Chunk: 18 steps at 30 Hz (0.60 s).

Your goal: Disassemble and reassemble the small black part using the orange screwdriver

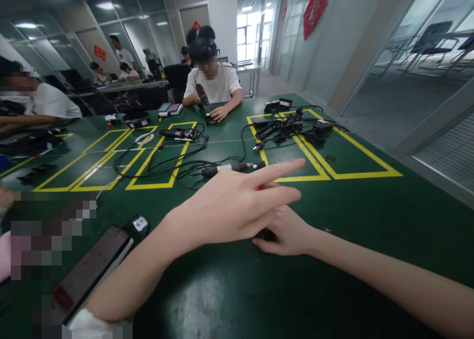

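My left hand (233, 203) reaches across from the lower left, its back towards me. Two of its fingers stretch out to the right and stand apart; the rest are hidden. Beneath and behind it, my right hand (287, 235) is closed around a small dark object (267, 234), low over the green tabletop. My left hand covers most of that object, so its kind cannot be told. A bit of red shows between the hands. Just beyond my left hand lies a corded, pen-shaped electric screwdriver (225, 169), partly covered by it.
A phone (94, 270) and a black mouse-like item (138, 224) lie at left. Black cables (289, 126) and another electric screwdriver (174, 133) rest among yellow tape outlines (366, 175). Opposite, a person (213, 79) holds a black power tool (202, 94); another person sits at far left.
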Available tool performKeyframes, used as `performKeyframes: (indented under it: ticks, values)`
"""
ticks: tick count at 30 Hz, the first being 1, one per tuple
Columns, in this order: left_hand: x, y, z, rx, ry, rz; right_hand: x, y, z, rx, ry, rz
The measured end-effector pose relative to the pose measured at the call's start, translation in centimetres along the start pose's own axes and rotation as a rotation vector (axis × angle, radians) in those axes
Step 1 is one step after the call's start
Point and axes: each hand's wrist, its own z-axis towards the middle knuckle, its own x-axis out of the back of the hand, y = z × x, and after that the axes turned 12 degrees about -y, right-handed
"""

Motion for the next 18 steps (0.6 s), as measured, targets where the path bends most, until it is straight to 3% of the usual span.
performKeyframes:
  ticks: [3,7,9,13,18]
  values:
    - [-0.1,-0.3,-0.1,0.02,0.007,0.019,0.5,0.5,-0.1,0.058,0.059,-0.002]
    - [0.0,-0.5,-0.1,0.012,0.022,-0.048,3.6,0.1,-0.4,0.204,0.453,0.08]
    - [0.2,-0.5,0.0,0.023,0.009,-0.07,5.9,-1.7,-1.1,0.217,0.557,0.091]
    - [0.5,-0.5,-0.1,0.02,-0.002,-0.101,9.7,-7.5,-3.9,0.324,0.431,0.091]
    - [0.4,-0.8,-0.3,0.031,0.046,-0.089,11.0,-12.8,-6.3,0.12,0.505,0.028]
